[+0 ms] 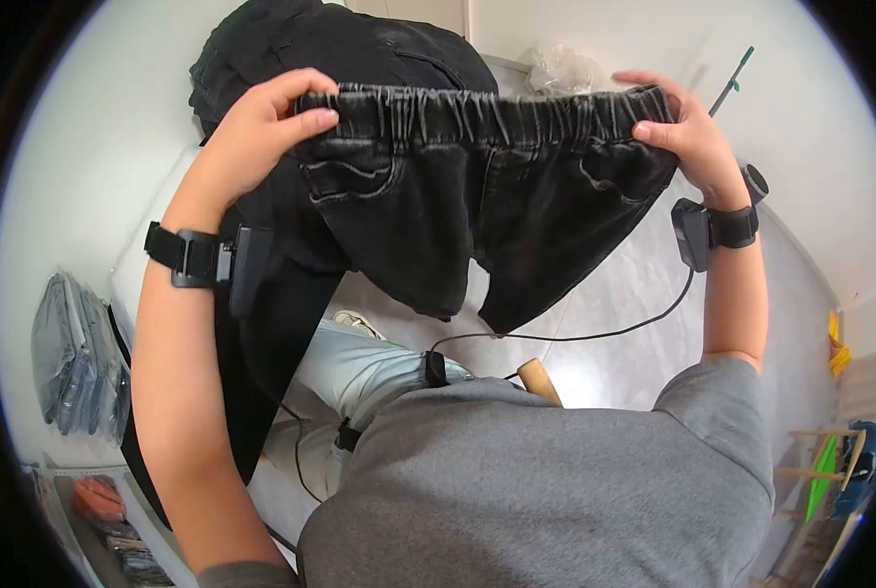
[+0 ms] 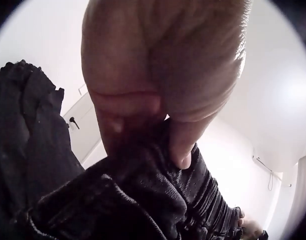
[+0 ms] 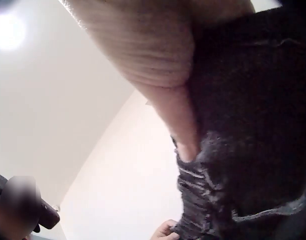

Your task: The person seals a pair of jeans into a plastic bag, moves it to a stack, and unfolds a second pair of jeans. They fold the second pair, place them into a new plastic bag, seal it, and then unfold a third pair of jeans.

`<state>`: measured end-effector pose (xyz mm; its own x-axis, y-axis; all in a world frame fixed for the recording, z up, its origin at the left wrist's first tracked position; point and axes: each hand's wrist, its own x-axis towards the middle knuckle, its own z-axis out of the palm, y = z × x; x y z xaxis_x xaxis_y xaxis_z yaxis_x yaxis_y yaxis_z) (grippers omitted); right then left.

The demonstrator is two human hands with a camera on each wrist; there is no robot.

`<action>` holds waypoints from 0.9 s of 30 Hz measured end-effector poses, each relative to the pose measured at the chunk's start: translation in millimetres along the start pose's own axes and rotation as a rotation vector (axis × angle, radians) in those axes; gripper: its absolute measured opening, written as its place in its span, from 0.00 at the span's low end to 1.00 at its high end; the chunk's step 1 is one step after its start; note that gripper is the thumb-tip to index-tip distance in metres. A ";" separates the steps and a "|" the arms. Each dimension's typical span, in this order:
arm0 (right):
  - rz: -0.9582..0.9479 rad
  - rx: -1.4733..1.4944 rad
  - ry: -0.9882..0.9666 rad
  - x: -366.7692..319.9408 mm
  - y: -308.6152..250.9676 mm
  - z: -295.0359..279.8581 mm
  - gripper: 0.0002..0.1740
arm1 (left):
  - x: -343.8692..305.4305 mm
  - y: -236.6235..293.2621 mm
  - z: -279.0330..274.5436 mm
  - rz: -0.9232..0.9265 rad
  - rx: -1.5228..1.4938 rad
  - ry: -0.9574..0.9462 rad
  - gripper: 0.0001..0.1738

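Black denim trousers with a gathered elastic waistband hang spread between both hands in the head view. My left hand grips the left end of the waistband, thumb on the near side. At the other end my right hand holds the band, its thumb over the edge. The left wrist view has the left hand pinching the dark cloth. In the right wrist view the right hand has its thumb on the waistband; its other fingers are largely hidden.
A large heap of black garments lies behind the trousers at the left. Bagged grey clothes stand at the far left, above a bin of packets. A clear plastic bag sits at the back. A cable crosses below the trousers.
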<state>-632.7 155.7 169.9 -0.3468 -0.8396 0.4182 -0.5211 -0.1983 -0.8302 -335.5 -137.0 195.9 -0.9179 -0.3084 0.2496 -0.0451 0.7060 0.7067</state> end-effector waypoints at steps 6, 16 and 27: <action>0.180 -0.006 0.269 -4.1 -3.7 29.0 0.14 | 1.6 -19.7 14.6 0.069 0.097 0.069 0.07; -0.240 -0.027 0.560 -42.9 -6.1 66.0 0.12 | -16.5 -9.4 68.9 0.328 -0.548 0.856 0.14; -0.732 0.998 -0.475 11.7 -10.2 77.7 0.14 | -41.2 85.9 57.1 0.772 -0.994 0.234 0.10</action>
<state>-570.8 108.6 154.6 0.1780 -0.4336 0.8834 0.3947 -0.7909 -0.4677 -324.1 -27.2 208.5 -0.4790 -0.2093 0.8525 0.8713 0.0044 0.4907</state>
